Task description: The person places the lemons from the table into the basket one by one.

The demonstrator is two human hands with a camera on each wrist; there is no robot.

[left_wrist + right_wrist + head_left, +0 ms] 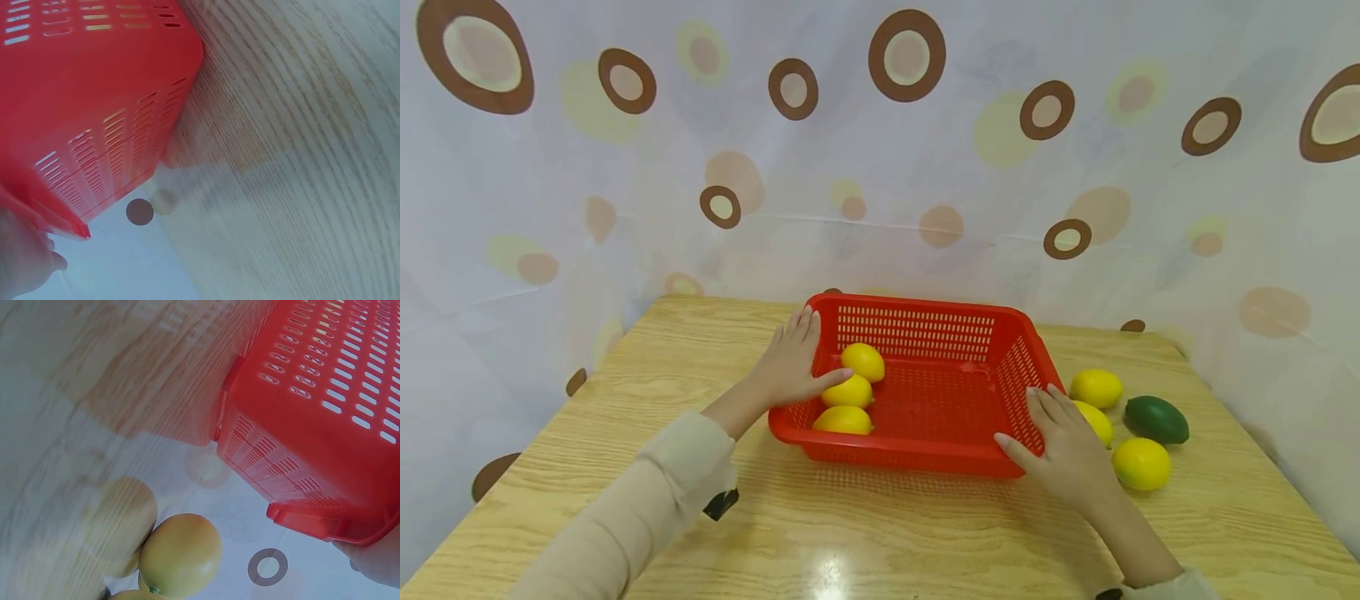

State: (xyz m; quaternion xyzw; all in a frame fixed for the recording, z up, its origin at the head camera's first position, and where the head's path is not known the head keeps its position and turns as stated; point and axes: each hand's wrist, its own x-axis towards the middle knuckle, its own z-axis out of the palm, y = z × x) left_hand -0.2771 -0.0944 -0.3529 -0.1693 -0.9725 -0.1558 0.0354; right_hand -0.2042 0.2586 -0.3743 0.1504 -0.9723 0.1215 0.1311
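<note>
Nearest, pale sleeves (pixel 625 508) reach over the table (pixel 850 533). The right hand (pixel 1063 446) touches the right end of the red basket (pixel 910 450), fingers extended, thumb apart. The left hand (pixel 790 364) rests on the left rim, fingers straight, thumb spread over the inside. The basket stands upright on the table, three lemons (pixel 844 420) along its left side. To its right lie three other lemons (pixel 1142 464), one partly hidden by the right hand, and a green fruit (pixel 1156 419). Behind hangs patterned cloth (pixel 820 167).
</note>
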